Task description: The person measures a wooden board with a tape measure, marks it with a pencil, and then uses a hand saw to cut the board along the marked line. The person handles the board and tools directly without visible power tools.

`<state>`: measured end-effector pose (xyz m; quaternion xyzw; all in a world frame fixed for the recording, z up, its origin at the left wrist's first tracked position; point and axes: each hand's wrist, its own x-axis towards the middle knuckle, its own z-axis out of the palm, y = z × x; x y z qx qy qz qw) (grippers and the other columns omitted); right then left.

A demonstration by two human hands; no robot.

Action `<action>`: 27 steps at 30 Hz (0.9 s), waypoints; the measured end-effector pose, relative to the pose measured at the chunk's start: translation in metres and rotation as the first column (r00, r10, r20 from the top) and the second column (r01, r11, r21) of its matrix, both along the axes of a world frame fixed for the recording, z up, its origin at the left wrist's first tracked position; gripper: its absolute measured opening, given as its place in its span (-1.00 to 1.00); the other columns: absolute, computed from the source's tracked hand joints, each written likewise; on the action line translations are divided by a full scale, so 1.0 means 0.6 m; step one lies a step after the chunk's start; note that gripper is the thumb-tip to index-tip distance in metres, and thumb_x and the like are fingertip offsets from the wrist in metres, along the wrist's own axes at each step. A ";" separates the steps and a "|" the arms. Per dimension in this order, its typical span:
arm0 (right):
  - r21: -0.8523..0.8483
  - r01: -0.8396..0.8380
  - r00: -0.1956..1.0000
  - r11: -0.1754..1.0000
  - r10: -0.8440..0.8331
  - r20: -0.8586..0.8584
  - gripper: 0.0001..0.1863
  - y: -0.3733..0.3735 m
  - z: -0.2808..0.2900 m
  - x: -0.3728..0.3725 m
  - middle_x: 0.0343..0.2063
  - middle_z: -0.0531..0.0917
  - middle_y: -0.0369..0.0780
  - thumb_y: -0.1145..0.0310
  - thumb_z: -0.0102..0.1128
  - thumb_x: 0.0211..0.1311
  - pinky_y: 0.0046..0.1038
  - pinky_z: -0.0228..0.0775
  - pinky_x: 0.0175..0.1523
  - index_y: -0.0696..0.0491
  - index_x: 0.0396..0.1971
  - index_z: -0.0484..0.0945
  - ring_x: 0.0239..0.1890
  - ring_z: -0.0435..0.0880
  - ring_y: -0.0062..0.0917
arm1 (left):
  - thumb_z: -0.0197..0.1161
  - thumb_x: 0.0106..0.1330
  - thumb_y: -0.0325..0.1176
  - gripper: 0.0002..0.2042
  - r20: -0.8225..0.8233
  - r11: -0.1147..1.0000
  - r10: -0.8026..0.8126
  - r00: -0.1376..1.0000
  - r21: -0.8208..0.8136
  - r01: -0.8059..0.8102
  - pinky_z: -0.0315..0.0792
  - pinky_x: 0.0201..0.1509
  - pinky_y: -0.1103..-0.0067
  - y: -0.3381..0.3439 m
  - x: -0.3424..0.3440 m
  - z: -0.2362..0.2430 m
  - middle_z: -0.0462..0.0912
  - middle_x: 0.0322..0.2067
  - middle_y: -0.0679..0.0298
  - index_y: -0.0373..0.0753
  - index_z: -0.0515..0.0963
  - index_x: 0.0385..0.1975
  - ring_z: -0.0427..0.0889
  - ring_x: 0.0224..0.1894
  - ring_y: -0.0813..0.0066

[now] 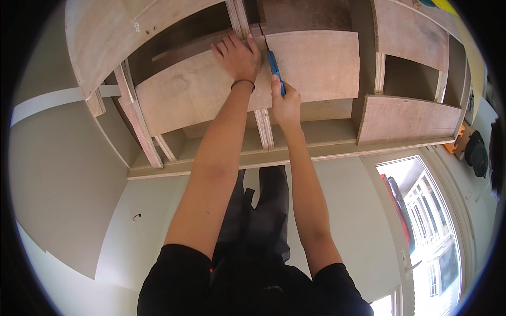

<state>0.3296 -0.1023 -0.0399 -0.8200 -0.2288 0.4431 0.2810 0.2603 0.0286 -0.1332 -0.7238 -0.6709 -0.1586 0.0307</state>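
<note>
A long plywood panel [321, 63] lies across the wooden framework. My left hand [240, 57] rests on the panel near its far edge, fingers spread, with a dark band round the wrist. Just to its right, my right hand [286, 105] is closed round the handle of a blue-handled saw [273, 66]. The thin dark blade is seen almost edge-on and points away from me, crossing the panel's far edge. How deep it sits in the wood I cannot tell. An upright wooden batten [238, 18] stands just beyond my left fingers.
More plywood panels cover the frame at the far left [110, 37] and right [408, 118]. Open compartments [411, 79] lie between them. A pale batten [139, 124] slants at the left. The frame's long near rail [316, 152] runs before my legs. A bright glazed door [427, 226] is at the right.
</note>
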 end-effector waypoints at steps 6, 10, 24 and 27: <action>-0.168 -0.040 0.999 0.985 0.038 -0.018 -0.42 -0.039 0.119 -0.005 -0.63 0.55 0.11 -0.03 0.06 0.39 -0.09 0.39 -0.30 0.28 -0.48 0.58 -0.50 0.58 0.04 | -0.02 0.35 -0.16 -0.60 0.021 0.997 -0.023 1.000 -0.069 0.025 0.09 0.34 0.06 -0.014 -0.005 -0.011 0.61 -0.26 0.01 -0.36 0.49 -0.03 0.51 -0.05 0.01; -0.316 -0.084 0.995 0.945 0.060 -0.086 -0.67 -0.200 0.326 -0.037 -0.77 0.40 -0.09 0.23 0.19 0.32 -0.33 0.26 -0.60 0.21 -0.47 0.45 -0.78 0.43 -0.23 | -0.02 0.33 -0.19 -0.61 0.034 0.995 -0.014 0.999 -0.099 0.018 0.08 0.34 0.05 -0.010 -0.003 -0.007 0.60 -0.26 0.01 -0.38 0.49 -0.04 0.50 -0.06 0.01; -0.169 -0.103 0.989 0.980 0.083 -0.125 -0.39 -0.003 -0.016 0.012 -0.60 0.56 0.13 -0.07 0.01 0.41 -0.16 0.40 -0.30 0.29 -0.42 0.59 -0.48 0.61 0.01 | -0.05 0.34 -0.16 -0.56 0.040 0.978 0.022 0.999 -0.208 -0.013 0.05 0.36 0.01 -0.007 0.001 0.003 0.61 -0.20 -0.01 -0.38 0.44 0.03 0.48 -0.05 -0.01; -0.150 -0.041 0.998 0.988 0.035 -0.045 -0.58 -0.118 0.142 -0.023 -0.34 0.64 0.11 0.12 0.08 0.39 -0.08 0.37 -0.03 0.26 -0.25 0.58 -0.26 0.60 0.05 | -0.04 0.33 -0.16 -0.57 0.048 0.985 -0.005 0.999 -0.175 0.013 0.05 0.36 0.00 0.000 -0.001 0.010 0.60 -0.22 0.00 -0.39 0.45 0.01 0.48 -0.06 0.01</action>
